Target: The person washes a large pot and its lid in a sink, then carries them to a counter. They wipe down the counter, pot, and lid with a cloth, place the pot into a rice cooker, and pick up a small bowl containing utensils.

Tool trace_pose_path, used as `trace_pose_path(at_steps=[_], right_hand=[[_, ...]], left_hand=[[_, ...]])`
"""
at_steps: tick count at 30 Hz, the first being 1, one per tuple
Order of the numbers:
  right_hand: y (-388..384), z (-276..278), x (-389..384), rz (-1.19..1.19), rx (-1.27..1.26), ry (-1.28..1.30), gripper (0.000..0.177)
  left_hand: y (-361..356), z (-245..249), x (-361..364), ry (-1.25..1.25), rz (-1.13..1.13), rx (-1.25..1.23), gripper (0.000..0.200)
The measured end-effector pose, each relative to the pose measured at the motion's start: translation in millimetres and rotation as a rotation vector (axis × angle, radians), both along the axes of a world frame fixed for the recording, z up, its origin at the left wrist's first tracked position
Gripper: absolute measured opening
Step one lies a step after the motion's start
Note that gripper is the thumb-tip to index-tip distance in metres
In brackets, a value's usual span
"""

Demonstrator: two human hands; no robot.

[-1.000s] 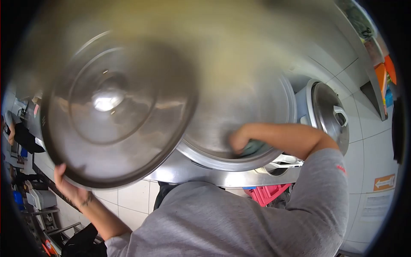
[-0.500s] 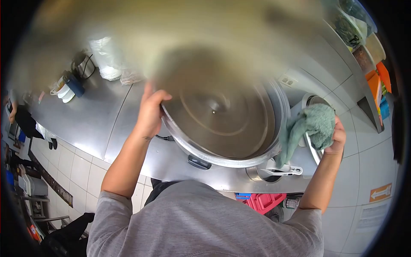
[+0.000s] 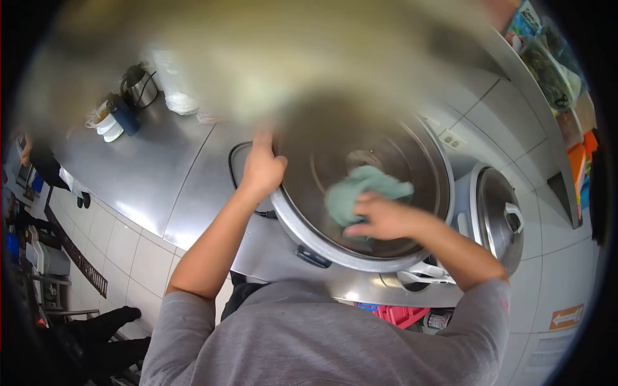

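Observation:
A wide, round metal cooker with a black side handle stands in front of me on the steel counter. Its deep bowl has ring marks and a small round part at the centre. My left hand grips the cooker's left rim, thumb toward the inside; its fingertips are blurred. Inside the bowl, my right hand is closed on a crumpled green cloth, which lies against the inner surface. Blur at the top of the view hides the cooker's far side.
A lidded pot stands to the right. White-handled utensils rest in a container at the front edge. Leftward on the counter are a kettle, a blue bottle and white cups. A shelf overhangs the right side.
My right hand has carried the cloth from beside the cooker leftward into its bowl. My left hand stays on the rim. The view has shifted, and the lidded pot shows more fully.

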State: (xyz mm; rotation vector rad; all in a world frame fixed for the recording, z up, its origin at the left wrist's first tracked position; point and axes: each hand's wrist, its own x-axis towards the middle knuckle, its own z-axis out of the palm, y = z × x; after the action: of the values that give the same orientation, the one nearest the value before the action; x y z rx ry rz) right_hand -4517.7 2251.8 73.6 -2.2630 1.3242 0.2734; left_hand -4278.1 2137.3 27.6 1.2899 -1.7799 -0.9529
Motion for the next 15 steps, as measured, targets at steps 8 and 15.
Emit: trace_pose_path(at_steps=[8, 15], right_hand=[[-216, -64, 23, -0.286, -0.698, 0.117, 0.057], [-92, -60, -161, -0.384, -0.423, 0.865, 0.033]], left_hand=[[-6, -8, -2, 0.015, 0.031, -0.059, 0.069], [-2, -4, -2, 0.105, 0.016, -0.022, 0.067]])
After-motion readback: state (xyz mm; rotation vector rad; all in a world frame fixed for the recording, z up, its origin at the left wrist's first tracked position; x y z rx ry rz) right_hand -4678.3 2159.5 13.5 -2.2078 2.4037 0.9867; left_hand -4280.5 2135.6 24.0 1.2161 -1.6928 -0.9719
